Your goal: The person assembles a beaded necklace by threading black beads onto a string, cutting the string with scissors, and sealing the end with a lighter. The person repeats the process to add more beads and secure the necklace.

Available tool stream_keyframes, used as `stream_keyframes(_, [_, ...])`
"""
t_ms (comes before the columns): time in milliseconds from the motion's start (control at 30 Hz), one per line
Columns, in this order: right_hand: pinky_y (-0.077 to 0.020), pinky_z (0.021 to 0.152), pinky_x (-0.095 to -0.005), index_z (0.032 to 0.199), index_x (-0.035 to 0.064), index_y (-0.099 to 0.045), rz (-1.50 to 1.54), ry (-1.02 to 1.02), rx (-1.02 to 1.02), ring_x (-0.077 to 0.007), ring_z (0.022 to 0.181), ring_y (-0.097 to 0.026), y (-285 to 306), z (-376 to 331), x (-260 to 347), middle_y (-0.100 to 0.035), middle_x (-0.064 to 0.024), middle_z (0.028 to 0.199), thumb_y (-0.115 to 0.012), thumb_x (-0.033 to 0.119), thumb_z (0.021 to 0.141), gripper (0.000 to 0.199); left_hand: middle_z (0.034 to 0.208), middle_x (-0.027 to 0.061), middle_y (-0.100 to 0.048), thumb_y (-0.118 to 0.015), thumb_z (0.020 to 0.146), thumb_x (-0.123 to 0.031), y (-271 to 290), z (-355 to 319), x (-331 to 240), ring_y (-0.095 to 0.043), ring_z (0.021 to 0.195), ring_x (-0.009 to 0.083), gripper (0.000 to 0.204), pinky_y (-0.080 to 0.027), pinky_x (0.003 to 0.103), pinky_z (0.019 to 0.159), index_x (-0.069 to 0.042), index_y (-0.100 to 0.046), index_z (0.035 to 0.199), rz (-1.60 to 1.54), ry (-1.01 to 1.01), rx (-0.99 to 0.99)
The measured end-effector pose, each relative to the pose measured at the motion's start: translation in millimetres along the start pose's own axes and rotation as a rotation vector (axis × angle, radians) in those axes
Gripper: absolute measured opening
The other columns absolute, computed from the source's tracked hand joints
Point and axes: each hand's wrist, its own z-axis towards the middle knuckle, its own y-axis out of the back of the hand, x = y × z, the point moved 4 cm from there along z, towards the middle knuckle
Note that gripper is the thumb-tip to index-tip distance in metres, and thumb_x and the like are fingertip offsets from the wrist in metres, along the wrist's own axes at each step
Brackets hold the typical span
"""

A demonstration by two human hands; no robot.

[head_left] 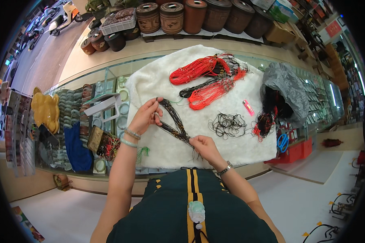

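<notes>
Between my hands stretches a looped bundle of black cords with small gold-coloured bits along it. My left hand is closed round its upper end, fingers pinched at the bend. Lower and to the right, my right hand grips the other end, where loose cord tails hang down. Beneath lies a white fluffy cloth. On it, beyond my hands, rest a bundle of red cords and a red-and-black cord bundle. A loose tangle of black cord lies to the right of my right hand.
A small pink-red object lies on the cloth's right. Beside it are a grey plastic bag of dark cords and blue-handled scissors. A glass display case supports the cloth; lidded brown jars line the back.
</notes>
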Motion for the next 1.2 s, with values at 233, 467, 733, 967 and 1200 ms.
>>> stream_keyframes(233, [-0.0351, 0.046, -0.0234, 0.081, -0.0016, -0.065, -0.262, 0.064, -0.12, -0.004, 0.05, -0.045, -9, 42, 2, -0.056, 0.0029, 0.058, -0.065, 0.024, 0.089, 0.027, 0.076, 0.0, -0.057, -0.045, 0.101, -0.035, 11, 31, -4, -0.055, 0.054, 0.0075, 0.043, -0.054, 0.025, 0.054, -0.011, -0.045, 0.136, 0.156, 0.165, 0.014])
stream_keyframes(467, [-0.0424, 0.051, -0.0299, 0.078, -0.0013, -0.067, -0.391, 0.064, -0.182, -0.013, 0.051, -0.056, -8, 48, 3, -0.063, -0.0078, 0.059, -0.066, 0.031, 0.085, 0.033, 0.073, 0.001, -0.056, -0.046, 0.1, -0.034, 17, 32, -3, -0.054, 0.051, 0.0087, 0.043, -0.052, 0.025, 0.05, -0.014, -0.045, 0.139, 0.201, 0.16, 0.011])
stream_keyframes(733, [-0.0452, 0.053, -0.0331, 0.081, -0.0001, -0.069, -0.4, 0.126, -0.18, -0.0179, 0.054, -0.06, -7, 52, 5, -0.066, -0.0099, 0.063, -0.067, 0.033, 0.084, 0.034, 0.071, 0.0021, -0.057, -0.051, 0.099, -0.032, 16, 38, -3, -0.056, 0.05, 0.0109, 0.041, -0.053, 0.027, 0.049, -0.011, -0.049, 0.134, 0.16, 0.17, -0.097])
stream_keyframes(967, [-0.0462, 0.055, -0.0347, 0.077, 0.001, -0.07, -0.523, 0.098, -0.165, -0.0221, 0.056, -0.062, -14, 58, 5, -0.065, -0.0115, 0.064, -0.068, 0.035, 0.083, 0.034, 0.071, 0.0048, -0.059, -0.057, 0.096, -0.031, 29, 24, 7, -0.061, 0.052, 0.0143, 0.036, -0.054, 0.028, 0.05, 0.0, -0.059, 0.114, 0.195, 0.162, -0.202])
stream_keyframes(1200, [-0.0412, 0.05, -0.0289, 0.078, -0.0007, -0.068, -0.492, 0.115, -0.144, -0.011, 0.052, -0.052, -15, 57, 9, -0.062, -0.0049, 0.06, -0.069, 0.033, 0.084, 0.034, 0.072, 0.0054, -0.06, -0.06, 0.093, -0.028, 39, 9, -1, -0.063, 0.055, 0.015, 0.035, -0.052, 0.026, 0.05, 0.004, -0.062, 0.107, 0.346, 0.071, -0.372])
